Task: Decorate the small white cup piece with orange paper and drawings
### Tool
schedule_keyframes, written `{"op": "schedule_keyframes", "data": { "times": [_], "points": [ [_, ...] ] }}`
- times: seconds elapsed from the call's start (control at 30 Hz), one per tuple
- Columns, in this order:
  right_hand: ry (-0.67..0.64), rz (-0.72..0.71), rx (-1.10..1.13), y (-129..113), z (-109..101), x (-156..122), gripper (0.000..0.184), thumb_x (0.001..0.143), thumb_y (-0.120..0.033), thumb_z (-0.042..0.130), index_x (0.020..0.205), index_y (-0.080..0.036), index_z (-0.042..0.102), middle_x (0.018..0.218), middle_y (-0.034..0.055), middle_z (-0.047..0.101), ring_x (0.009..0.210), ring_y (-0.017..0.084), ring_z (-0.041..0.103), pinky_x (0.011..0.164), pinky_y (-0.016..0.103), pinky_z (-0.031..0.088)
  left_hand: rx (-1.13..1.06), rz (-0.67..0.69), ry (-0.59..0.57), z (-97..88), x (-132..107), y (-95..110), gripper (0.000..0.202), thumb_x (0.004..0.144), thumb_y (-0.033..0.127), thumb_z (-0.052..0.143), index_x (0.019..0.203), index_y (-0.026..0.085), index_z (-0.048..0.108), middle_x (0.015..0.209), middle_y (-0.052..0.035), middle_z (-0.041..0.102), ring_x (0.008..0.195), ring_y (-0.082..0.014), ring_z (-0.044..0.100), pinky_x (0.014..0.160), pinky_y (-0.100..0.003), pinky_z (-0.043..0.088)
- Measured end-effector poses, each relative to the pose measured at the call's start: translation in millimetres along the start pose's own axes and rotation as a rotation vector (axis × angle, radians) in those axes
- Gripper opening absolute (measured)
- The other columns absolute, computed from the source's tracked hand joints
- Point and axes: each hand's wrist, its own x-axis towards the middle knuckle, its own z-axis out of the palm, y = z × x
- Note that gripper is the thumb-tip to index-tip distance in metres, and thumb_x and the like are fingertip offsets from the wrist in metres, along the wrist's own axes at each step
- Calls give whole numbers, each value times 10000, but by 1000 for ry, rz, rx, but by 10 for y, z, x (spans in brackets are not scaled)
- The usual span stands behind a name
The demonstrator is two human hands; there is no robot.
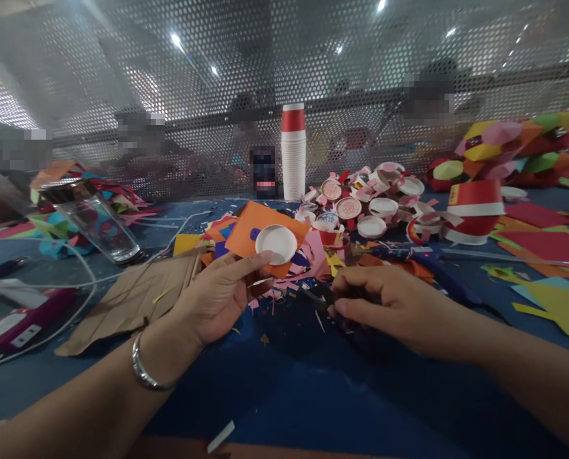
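Observation:
My left hand (231, 290) pinches a sheet of orange paper (243, 226) together with a round white paper disc (275, 243), like a cut-off cup bottom, its thumb on the disc's lower edge. My right hand (380, 299) is closed around a pair of dark scissors (320, 294), whose blades point left toward the paper. The scissors' handles are mostly hidden by the fingers and the dark table. Beneath and behind both hands lie colourful paper scraps (313, 255).
Behind the scraps stands a tall stack of paper cups (294, 166). Cut cup bottoms (349, 207) are heaped beside it. A blue glue gun (423, 258) lies right, near a red cup (476, 213) and coloured sheets (543, 236). Left are flattened cardboard (131, 299), a glass bottle (97, 220) and a purple power strip (30, 319).

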Motion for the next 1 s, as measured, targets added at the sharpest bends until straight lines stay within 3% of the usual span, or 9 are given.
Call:
{"op": "schedule_keyframes", "data": {
  "times": [0.13,0.37,0.5,0.73,1.0],
  "points": [
    [55,37,264,18,18,26,188,923,-356,611,816,-207,649,750,18,709,694,168,671,631,291,489,16,24,-27,-1,-13,2,89,836,98,812,918,131,813,933,-76,841,646,-108,723,573,-176,603],
    [182,179,685,-26,67,17,150,939,-362,607,910,-217,580,776,35,759,619,162,705,569,267,505,99,-32,-36,8,-46,-9,177,773,93,857,947,71,829,952,-109,827,704,-128,729,645,-194,637],
    [235,215,637,-38,83,25,198,982,-388,579,881,-229,518,647,-30,682,452,100,584,453,218,404,107,-39,-40,26,-48,-19,201,742,74,875,939,81,834,936,-93,822,692,-128,728,654,-201,650],
    [382,54,430,7,131,38,496,1007,-662,494,783,-220,506,623,-57,546,513,73,450,493,216,388,64,15,-45,57,-47,-27,199,767,59,857,960,102,831,1044,-92,833,824,-139,760,701,-175,656],
    [377,48,514,-67,184,41,422,1001,-585,569,801,-216,522,682,-54,501,576,82,412,503,224,330,47,57,-40,135,-101,-111,312,764,83,880,1058,160,810,1092,-63,831,894,-146,768,715,-174,640]
  ]
}}
